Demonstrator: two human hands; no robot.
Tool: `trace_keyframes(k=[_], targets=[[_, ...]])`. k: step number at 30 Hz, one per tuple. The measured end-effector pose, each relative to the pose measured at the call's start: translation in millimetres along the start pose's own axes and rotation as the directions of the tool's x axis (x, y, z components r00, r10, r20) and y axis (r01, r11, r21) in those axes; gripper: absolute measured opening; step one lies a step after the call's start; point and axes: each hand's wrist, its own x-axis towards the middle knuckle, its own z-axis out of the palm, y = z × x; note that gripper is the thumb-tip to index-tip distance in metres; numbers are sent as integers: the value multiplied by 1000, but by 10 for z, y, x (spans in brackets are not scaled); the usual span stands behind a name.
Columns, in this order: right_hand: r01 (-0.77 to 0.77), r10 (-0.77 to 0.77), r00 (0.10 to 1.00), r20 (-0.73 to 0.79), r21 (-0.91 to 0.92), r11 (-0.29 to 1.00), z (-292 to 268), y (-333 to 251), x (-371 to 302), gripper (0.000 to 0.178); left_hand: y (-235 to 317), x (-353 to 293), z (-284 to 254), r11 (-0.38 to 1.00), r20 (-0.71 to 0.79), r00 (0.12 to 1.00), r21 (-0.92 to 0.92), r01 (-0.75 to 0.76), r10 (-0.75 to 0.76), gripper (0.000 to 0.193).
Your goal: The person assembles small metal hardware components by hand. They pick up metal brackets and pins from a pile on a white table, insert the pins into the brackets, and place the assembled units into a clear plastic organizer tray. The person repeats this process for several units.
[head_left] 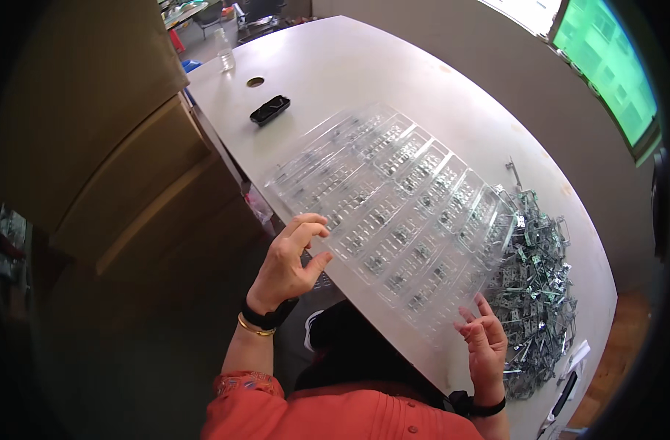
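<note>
A large clear plastic tray with rows of compartments lies across the table, small metal parts showing through it. At its near left edge is my left hand, fingers bent and thumb held apart from them; the fingertips are at the rim, and I cannot tell whether they touch. By the near right corner my right hand has its fingers apart, the fingertips close against the clear plastic. To the right of the tray, beside my right hand, spreads a heap of metal brackets, silvery with green glints.
A black oblong object and a clear bottle stand farther back on the white table, near a round hole. Brown cardboard boxes rise at left. A black-handled tool lies at the near right edge.
</note>
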Motion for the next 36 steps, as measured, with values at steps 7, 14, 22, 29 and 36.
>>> trace_keyframes(k=[7, 14, 22, 29, 36], targets=[[3, -3, 1000, 17, -13, 1000, 6, 3, -11, 18, -37, -5, -14, 1000, 9, 1000, -18, 0, 0, 35], [-13, 14, 1000, 14, -42, 999, 32, 3, -5, 18, -50, 19, -6, 1000, -4, 1000, -14, -22, 22, 35], [-19, 20, 1000, 5, -82, 996, -14, 34, 0, 16, -45, 49, 39, 999, -3, 1000, -48, -20, 20, 36], [-27, 28, 999, 16, -37, 999, -60, 65, 24, 15, -50, 80, 56, 998, -27, 998, -10, -54, 54, 37], [-17, 18, 1000, 11, -24, 1000, -91, 92, 48, 14, -97, 58, 88, 997, -38, 997, 6, -73, 73, 37]])
